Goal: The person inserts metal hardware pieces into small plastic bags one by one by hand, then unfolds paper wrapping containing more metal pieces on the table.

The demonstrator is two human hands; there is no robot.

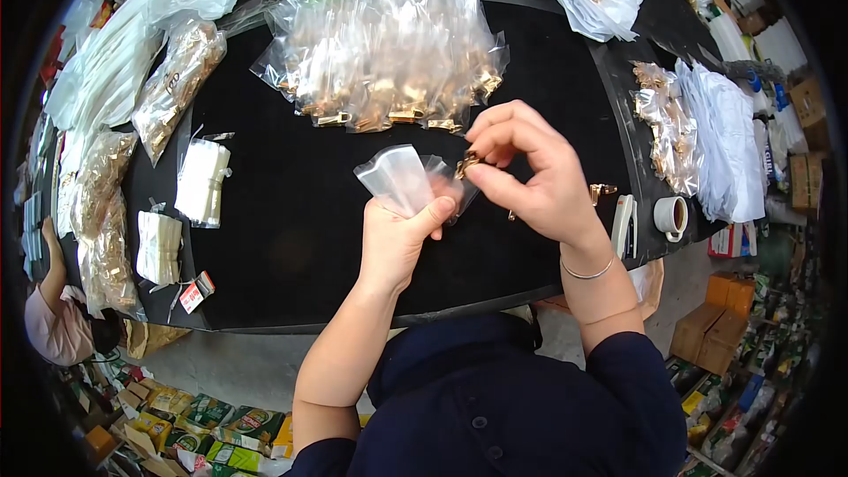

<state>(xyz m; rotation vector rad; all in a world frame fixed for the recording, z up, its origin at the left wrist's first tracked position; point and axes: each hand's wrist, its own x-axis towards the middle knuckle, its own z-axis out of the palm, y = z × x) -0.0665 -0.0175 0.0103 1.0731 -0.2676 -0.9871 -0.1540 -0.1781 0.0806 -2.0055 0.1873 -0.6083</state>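
My left hand point(402, 234) is closed round a small clear plastic bag point(397, 178), its thumb pressed on the lower part. Just to the right, my right hand point(530, 168) pinches a small gold-coloured metal piece point(465, 162) between thumb and fingertips, at the bag's right edge. Whether the piece is inside the bag's mouth I cannot tell. Two more gold metal pieces point(603, 191) lie on the black table by my right wrist, one partly hidden by the hand. Beyond both hands spreads a large heap of filled clear bags point(380, 53) with gold pieces at their near ends.
A white cup point(670, 218) of dark drink and a white stapler point(624, 226) stand at the right edge. Bundles of white packets point(203, 182) and large bags of gold pieces point(179, 79) lie on the left. Another person point(60, 318) sits at far left.
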